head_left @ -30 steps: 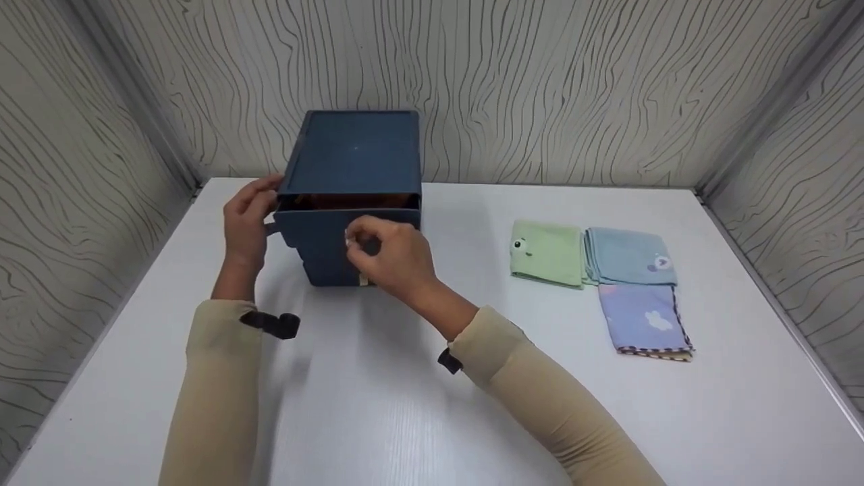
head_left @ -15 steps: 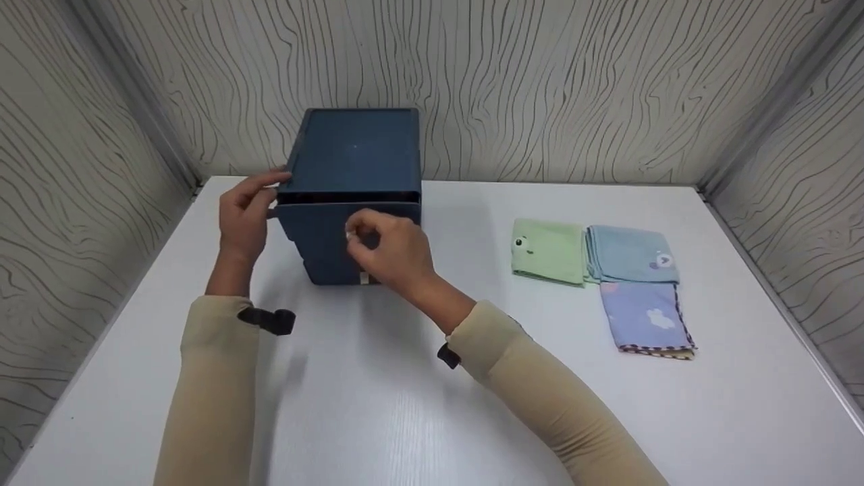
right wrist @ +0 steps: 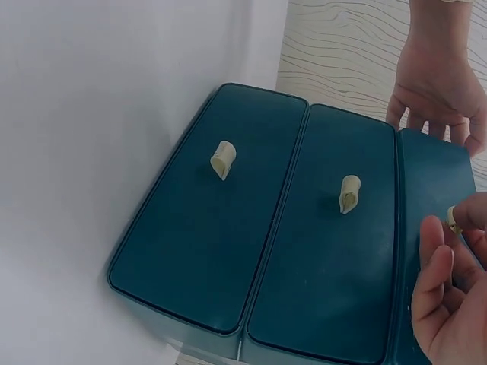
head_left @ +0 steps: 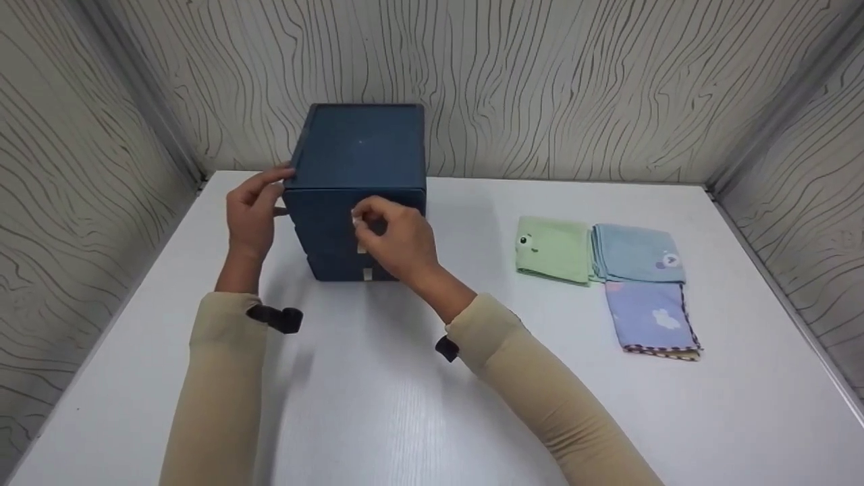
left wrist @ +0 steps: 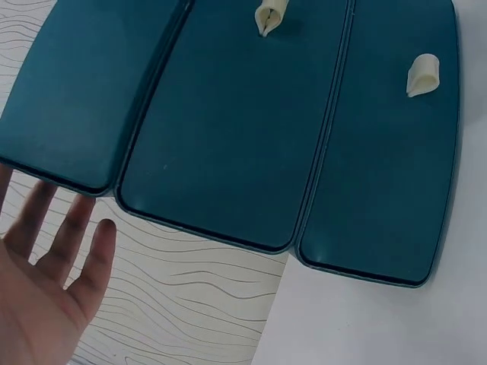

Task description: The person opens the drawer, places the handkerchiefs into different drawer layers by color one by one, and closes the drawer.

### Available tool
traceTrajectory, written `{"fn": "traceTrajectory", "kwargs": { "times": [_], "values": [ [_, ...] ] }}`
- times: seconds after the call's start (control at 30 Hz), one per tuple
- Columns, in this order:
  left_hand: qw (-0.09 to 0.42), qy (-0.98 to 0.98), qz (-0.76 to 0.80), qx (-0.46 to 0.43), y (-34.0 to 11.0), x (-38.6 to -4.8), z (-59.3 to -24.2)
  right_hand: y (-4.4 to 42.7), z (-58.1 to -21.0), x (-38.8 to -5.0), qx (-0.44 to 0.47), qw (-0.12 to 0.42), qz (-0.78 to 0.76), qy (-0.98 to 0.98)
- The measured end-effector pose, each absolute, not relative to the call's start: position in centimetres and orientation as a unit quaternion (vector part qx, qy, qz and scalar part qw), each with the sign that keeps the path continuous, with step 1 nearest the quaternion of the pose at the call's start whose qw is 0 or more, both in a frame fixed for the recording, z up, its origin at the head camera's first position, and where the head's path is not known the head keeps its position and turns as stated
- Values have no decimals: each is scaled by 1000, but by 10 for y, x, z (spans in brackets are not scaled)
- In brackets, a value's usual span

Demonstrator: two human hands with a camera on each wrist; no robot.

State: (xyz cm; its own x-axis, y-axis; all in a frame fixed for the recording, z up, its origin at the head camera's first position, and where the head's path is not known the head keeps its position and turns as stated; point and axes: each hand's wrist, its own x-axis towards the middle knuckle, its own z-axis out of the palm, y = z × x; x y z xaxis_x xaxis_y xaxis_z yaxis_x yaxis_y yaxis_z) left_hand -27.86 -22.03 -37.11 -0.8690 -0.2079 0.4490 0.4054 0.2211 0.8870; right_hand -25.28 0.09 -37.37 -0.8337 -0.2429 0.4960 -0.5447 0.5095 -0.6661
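Observation:
A dark blue cabinet (head_left: pixel 361 145) with three stacked drawers stands at the back left of the table, its top drawer (right wrist: pixel 434 179) flush with the others. My right hand (head_left: pixel 401 239) (right wrist: pixel 456 304) pinches the cream pull tab (right wrist: pixel 454 219) of that drawer between thumb and fingertips. At the cabinet's left side, my left hand (head_left: pixel 250 212) touches the upper edge with its fingertips; its fingers are extended and spread in the left wrist view (left wrist: pixel 53 277). Cream tabs on the middle drawer (right wrist: pixel 350 194) and bottom drawer (right wrist: pixel 223 160) are free of both hands.
Three folded cloths lie on the white table (head_left: pixel 378 405) at the right: a green one (head_left: pixel 553 250), a blue one (head_left: pixel 634 253) and a purple one (head_left: pixel 644 317) in front of the blue. A wood-patterned wall (head_left: pixel 540 88) rises behind the cabinet.
The top drawer has slid back into the cabinet, and the gap above its front has closed. My right hand has moved away from me with it; my left fingertips sit higher on the edge.

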Motion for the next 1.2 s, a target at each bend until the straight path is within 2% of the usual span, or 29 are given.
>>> {"fn": "traceTrajectory", "kwargs": {
  "times": [0.53, 0.77, 1.2],
  "values": [
    [236, -725, -645, -58, -215, -280, -371, 0, -374, -256, 227, 194, 438, -848],
    [235, -729, -641, -53, -215, -279, -373, 3, -390, -250, 235, 220, 449, -834],
    [245, -726, -642, -46, -217, -278, -376, -1, -415, -247, 237, 182, 354, -886]
  ]
}}
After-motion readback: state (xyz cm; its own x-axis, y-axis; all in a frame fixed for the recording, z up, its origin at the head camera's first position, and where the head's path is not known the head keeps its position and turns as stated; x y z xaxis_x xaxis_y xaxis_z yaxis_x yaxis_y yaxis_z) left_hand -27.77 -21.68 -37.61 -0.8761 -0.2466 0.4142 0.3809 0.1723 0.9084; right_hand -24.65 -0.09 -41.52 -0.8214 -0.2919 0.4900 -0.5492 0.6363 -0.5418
